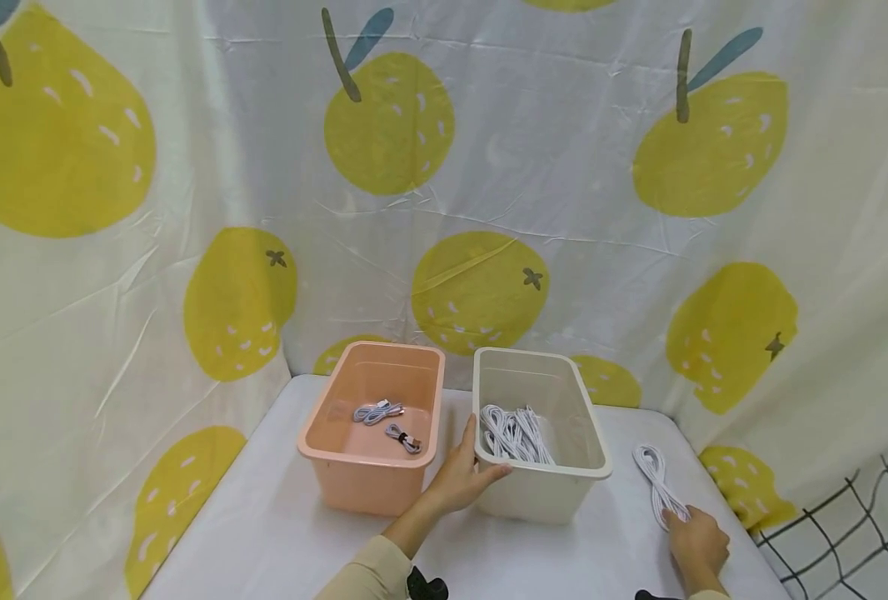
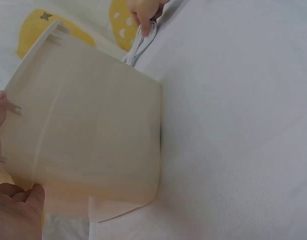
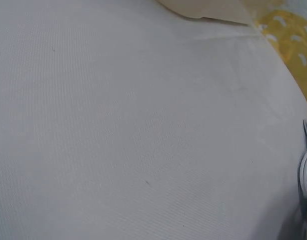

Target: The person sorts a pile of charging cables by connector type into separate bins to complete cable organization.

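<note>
My left hand holds the near left corner of a cream plastic bin, thumb at the front rim and fingers along the left side. Several coiled white cables lie in the left part of that bin. To the right of it, my right hand grips the near end of a bundled white cable, whose looped far end points away from me. At the right edge of the right wrist view, only a bit of the cable bundle shows. The bin's outer wall fills much of the left wrist view.
Left of the cream bin stands a peach plastic bin with two small tied cables inside. Both bins sit on a white-covered table. A fruit-print curtain hangs behind, and black netting is at the right.
</note>
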The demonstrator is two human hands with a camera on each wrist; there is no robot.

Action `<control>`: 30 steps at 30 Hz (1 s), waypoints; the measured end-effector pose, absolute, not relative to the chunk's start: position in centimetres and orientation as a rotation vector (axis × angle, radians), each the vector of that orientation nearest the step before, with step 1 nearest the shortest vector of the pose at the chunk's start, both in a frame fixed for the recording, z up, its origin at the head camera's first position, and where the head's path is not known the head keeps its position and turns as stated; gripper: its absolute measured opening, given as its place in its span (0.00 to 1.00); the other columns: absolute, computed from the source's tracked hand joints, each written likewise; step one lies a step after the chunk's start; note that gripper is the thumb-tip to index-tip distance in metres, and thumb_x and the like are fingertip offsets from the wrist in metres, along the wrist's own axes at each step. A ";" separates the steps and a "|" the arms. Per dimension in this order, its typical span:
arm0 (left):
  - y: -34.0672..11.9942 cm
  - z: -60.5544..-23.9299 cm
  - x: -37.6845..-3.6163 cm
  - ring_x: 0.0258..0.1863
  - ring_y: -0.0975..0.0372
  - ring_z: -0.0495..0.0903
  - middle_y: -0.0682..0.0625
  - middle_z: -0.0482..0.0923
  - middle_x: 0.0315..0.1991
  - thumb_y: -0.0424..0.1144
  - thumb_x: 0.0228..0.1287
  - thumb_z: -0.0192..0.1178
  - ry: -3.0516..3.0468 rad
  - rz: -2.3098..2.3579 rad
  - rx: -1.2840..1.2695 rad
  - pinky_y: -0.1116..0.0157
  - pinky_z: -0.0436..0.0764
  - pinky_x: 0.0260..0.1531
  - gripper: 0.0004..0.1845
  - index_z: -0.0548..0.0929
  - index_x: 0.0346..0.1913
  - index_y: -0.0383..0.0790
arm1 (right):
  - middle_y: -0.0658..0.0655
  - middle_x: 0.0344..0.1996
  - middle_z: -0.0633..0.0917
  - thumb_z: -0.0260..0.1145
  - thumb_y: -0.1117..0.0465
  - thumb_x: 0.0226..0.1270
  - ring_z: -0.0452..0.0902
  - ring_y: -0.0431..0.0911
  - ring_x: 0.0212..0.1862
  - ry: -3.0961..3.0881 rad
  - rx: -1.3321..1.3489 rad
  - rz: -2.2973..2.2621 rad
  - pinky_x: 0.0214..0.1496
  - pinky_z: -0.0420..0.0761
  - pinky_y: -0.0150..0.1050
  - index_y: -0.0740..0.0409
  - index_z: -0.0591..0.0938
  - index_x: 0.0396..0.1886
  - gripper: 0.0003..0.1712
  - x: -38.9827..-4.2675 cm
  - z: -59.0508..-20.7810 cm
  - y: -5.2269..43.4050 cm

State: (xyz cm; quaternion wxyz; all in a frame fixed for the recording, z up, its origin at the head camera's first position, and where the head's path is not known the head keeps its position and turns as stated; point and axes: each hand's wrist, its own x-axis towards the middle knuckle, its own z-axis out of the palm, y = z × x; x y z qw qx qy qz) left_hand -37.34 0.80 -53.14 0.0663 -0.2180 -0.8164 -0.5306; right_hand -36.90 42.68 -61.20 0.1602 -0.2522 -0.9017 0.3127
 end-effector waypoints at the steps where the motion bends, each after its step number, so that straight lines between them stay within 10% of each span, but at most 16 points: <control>1: 0.8 -53.1 -37.3 0.70 0.44 0.69 0.32 0.58 0.77 0.54 0.67 0.70 -2.464 -1.599 -0.657 0.46 0.70 0.66 0.60 0.39 0.82 0.30 | 0.82 0.59 0.74 0.64 0.59 0.70 0.67 0.80 0.57 -2.558 -0.729 0.913 0.60 0.66 0.69 0.82 0.72 0.59 0.30 -36.9 -61.2 42.6; 30: 0.7 -53.1 -37.2 0.72 0.45 0.66 0.33 0.57 0.78 0.52 0.67 0.71 -2.428 -1.615 -0.680 0.47 0.68 0.68 0.60 0.39 0.81 0.28 | 0.81 0.52 0.79 0.71 0.60 0.69 0.70 0.78 0.50 -2.160 -0.567 0.952 0.55 0.60 0.66 0.75 0.81 0.58 0.25 -38.0 -55.4 40.7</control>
